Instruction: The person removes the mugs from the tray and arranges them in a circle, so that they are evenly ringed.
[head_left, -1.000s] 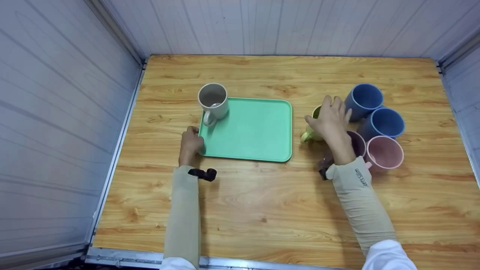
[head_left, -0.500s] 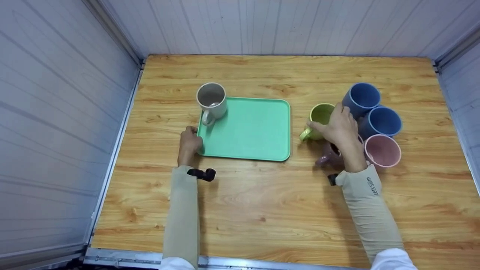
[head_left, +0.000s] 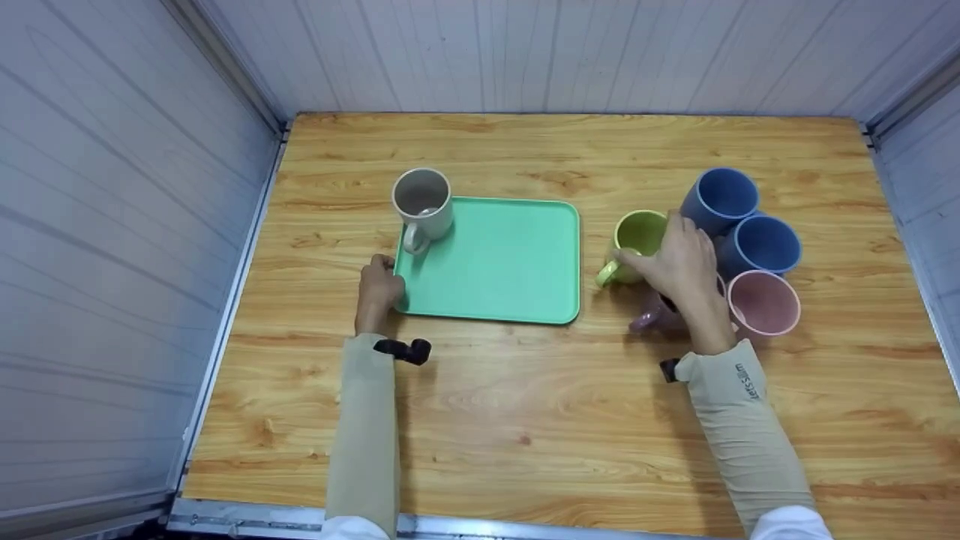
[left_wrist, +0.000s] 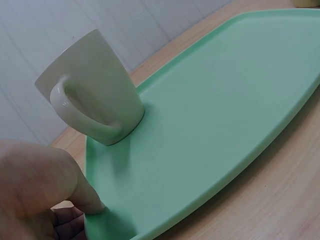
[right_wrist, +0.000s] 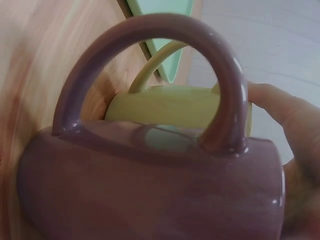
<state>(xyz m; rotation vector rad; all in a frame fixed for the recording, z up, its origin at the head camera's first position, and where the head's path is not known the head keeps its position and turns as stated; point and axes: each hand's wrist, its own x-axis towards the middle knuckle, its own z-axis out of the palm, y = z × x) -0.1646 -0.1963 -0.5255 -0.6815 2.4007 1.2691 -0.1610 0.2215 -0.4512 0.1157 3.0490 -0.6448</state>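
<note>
My left hand pinches the left edge of a green tray; in the left wrist view the thumb lies on top and the fingers go underneath. A light grey mug stands upright on the tray's back left corner, handle toward me. My right hand grips a yellow-green mug by its upper part, thumb at the handle side and fingers at the far right rim. Just below that hand stands a purple mug, partly hidden by the hand in the head view.
Two blue mugs stand behind and right of my right hand, close together. A pink mug is at their front, near the purple one. Panel walls border the wooden table at back and sides.
My right hand has come from above the yellow-green mug toward its right side, slightly toward me, and now grips it. The mug has shifted very slightly. My left hand stays on the tray.
</note>
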